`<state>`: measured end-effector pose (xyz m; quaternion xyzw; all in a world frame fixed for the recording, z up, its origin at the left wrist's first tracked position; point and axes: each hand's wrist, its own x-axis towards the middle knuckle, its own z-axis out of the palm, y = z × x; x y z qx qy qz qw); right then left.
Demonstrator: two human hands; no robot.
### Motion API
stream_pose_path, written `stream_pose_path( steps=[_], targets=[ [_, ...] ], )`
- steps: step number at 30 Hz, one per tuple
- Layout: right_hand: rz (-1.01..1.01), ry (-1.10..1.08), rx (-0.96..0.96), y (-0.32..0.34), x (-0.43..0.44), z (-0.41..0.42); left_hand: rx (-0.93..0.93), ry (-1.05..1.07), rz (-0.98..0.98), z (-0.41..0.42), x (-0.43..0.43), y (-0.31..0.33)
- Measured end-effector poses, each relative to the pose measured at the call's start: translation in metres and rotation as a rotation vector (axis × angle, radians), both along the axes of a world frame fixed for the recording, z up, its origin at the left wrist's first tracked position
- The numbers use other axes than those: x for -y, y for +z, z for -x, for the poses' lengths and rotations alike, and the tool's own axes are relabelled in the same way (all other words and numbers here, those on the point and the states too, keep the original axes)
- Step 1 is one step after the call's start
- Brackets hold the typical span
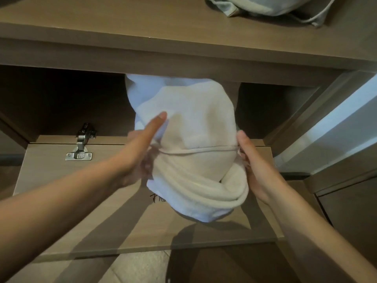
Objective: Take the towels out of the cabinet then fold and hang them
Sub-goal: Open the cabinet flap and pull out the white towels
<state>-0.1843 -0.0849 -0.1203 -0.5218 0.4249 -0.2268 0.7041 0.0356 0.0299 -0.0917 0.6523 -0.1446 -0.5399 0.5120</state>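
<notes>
Between the two hands, the towel bundle [195, 127] is a soft, rounded mass of white terry cloth, thick-piled and loosely rolled. A narrow stitched hem band runs across its middle from one hand to the other. Its lower fold forms a heavy curl that hangs below the level of the hands.

The left hand [140, 156] grips the bundle's left side. One straight digit lies on the top surface; the remaining fingers are motion-blurred against the cloth. The right hand [255, 166] clamps the right side, with the thumb pressed on the hem end and the fingers tucked behind the fold.

Beyond the hands, the cabinet [67, 103] is matt brown wood-grain laminate with a dark rectangular compartment. The far end of the bundle sits inside this opening; the near end protrudes toward the person.

Beneath the hands, the flap door [51, 160] lies folded down, flat and smooth. A bright metal hinge [81, 146] joins it to the cabinet, left of the left hand. Above and beyond the right hand, the shelf [122, 23] carries a crumpled grey cloth [265, 7] with a cord.
</notes>
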Motion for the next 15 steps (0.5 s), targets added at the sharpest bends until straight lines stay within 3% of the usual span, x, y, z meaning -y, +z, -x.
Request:
stream_pose_path(
  steps=[4,8,11,15],
  targets=[
    [-0.193,-0.148,0.015,-0.003,0.012,0.013,-0.023,0.046,-0.04,-0.019,0.016,0.012],
    [-0.317,-0.19,-0.1,-0.013,0.012,0.007,0.037,0.068,-0.011,-0.012,0.025,0.005],
    [-0.201,-0.309,-0.173,-0.01,0.011,0.008,0.078,0.128,0.041,-0.011,0.029,-0.008],
    [0.152,-0.435,-0.121,0.015,0.025,0.01,0.102,0.162,0.056,-0.012,0.03,-0.018]
  ],
)
